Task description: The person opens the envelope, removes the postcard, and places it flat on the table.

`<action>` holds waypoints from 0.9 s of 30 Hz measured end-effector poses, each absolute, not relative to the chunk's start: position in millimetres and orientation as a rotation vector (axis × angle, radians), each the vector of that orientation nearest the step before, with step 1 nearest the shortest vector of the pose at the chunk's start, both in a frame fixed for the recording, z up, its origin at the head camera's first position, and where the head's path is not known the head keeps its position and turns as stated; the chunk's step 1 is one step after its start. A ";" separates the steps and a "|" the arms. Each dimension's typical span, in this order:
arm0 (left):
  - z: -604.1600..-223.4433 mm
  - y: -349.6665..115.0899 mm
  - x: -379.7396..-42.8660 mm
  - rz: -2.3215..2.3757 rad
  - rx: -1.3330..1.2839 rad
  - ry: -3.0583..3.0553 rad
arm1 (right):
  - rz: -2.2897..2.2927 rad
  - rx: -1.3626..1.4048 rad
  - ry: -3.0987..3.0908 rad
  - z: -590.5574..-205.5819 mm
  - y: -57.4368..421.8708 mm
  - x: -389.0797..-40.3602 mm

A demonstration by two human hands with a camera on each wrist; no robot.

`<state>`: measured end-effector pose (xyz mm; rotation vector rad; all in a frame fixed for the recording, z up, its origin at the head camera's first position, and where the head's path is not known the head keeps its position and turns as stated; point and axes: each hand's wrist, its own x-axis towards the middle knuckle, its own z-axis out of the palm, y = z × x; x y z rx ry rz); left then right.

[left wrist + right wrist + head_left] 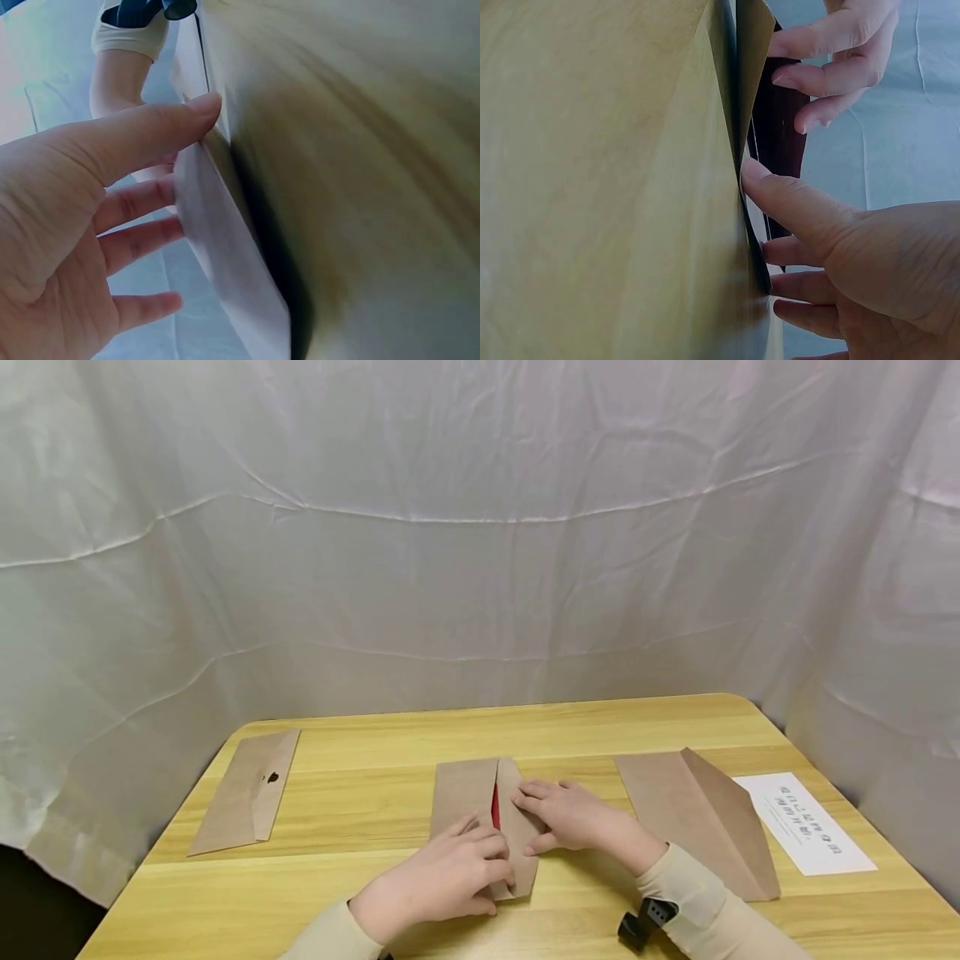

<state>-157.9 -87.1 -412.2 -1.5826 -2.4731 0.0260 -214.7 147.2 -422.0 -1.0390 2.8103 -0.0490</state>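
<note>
A brown paper envelope (461,785) lies at the middle of the table, its flap (511,814) along the right side. Through the gap beside the flap a strip of something red (495,807) shows; the rest of it is hidden inside. My left hand (442,872) holds the envelope at its near end, thumb at the edge and bent fingers over the top, as the left wrist view also shows. From the right, my right hand (573,817) grips the flap, its thumb (780,191) at the flap's outer edge and its fingers on the other side.
At the left of the table lies a closed brown envelope (243,793) with a dark mark. On the right another brown envelope (667,793) has its flap spread out, overlapping a white card (806,827) with printed characters. A pale curtain (480,593) hangs behind the table.
</note>
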 end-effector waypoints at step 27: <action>-415.2 -88.7 -157.6 0.017 -1.586 -2.405 | -0.149 -1.099 2.696 -425.7 150.4 -217.6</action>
